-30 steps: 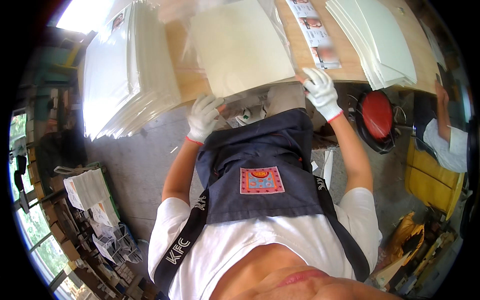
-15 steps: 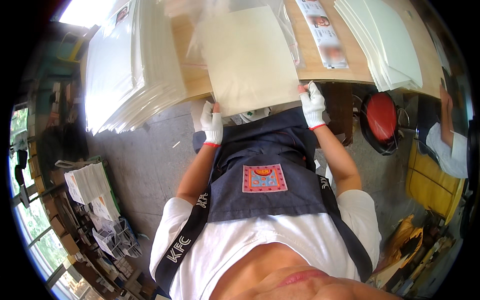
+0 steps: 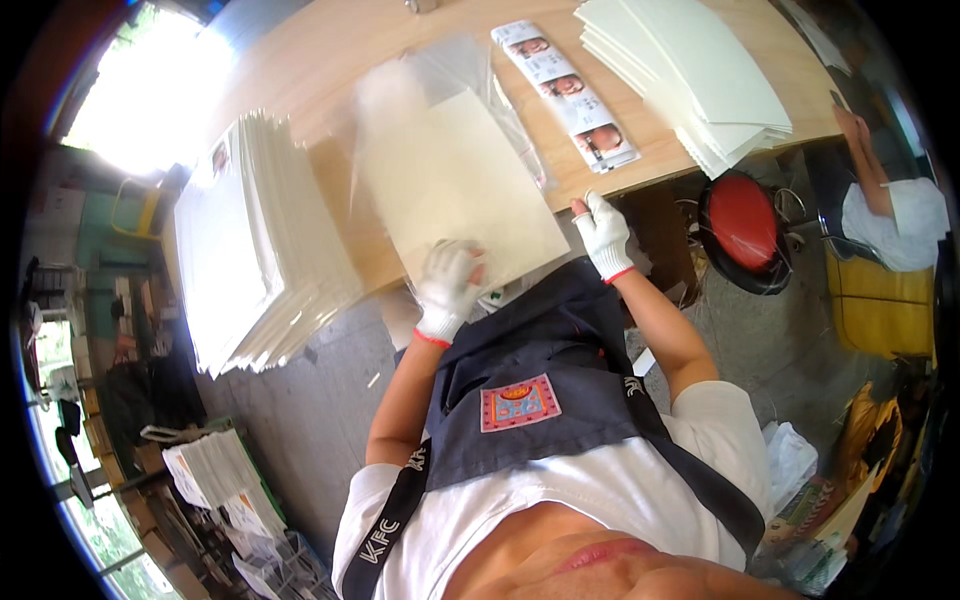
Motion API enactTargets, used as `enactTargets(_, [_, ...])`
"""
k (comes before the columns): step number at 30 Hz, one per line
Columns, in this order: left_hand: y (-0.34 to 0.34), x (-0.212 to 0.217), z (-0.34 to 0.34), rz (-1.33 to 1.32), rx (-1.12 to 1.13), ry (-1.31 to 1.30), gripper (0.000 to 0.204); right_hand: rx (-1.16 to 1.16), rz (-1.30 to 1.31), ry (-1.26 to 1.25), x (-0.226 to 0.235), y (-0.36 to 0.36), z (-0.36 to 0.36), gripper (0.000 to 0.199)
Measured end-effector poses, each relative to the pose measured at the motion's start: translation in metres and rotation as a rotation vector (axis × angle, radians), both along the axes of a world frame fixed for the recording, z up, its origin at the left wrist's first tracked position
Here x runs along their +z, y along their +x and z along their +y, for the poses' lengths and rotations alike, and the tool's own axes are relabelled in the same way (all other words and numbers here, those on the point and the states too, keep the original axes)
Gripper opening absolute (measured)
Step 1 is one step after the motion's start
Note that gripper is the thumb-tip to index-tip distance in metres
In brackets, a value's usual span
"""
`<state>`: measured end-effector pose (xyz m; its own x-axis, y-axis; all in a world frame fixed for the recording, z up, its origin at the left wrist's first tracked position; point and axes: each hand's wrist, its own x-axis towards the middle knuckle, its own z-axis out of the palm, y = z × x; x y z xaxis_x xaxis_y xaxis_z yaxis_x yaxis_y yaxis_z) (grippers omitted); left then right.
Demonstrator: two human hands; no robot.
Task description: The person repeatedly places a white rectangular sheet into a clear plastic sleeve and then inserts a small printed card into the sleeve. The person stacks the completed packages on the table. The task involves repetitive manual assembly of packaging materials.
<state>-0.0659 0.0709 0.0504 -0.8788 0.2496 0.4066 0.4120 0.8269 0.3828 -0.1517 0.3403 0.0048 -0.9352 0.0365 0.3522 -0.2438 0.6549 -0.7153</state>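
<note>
A cream sheet lies at a slant on the wooden table, its near corner reaching past the front edge. Clear plastic film shows around its far end and right side; whether the sheet is inside it I cannot tell. My left hand, in a white glove with bare fingertips, is over the sheet's near edge. Motion blurs its fingers, so their grip is unclear. My right hand, gloved alike, is at the table edge just right of the sheet, apart from it. Its thumb and forefinger are slightly parted, with nothing between them.
A tall stack of plastic-sleeved white sheets stands left on the table. Printed strips with portraits and fanned pale sheets lie to the right. Below are a red-seated stool and a yellow container. Another person's arm is at far right.
My left hand has moved from the sheet's near left corner inward over its near edge. My right hand has come off the right corner. The whole view has turned and shifted.
</note>
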Motion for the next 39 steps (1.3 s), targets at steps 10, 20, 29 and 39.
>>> enactTargets(10, [-0.057,-0.001,0.036,-0.054,-0.042,-0.192,0.050,0.285,0.059,0.864,0.054,-0.104,0.072,0.056])
enactTargets(20, [-0.071,0.003,0.056,-0.446,-0.058,0.365,0.039,0.486,0.500,0.586,0.041,-0.098,0.063,0.021])
enactTargets(29, [-0.089,-0.004,0.132,-1.102,0.217,1.715,0.012,0.543,0.641,0.384,0.057,-0.056,0.052,0.013])
enactTargets(39, [-0.100,-0.005,0.147,-0.933,0.129,1.647,0.008,0.462,0.080,0.195,0.061,-0.048,0.042,0.020])
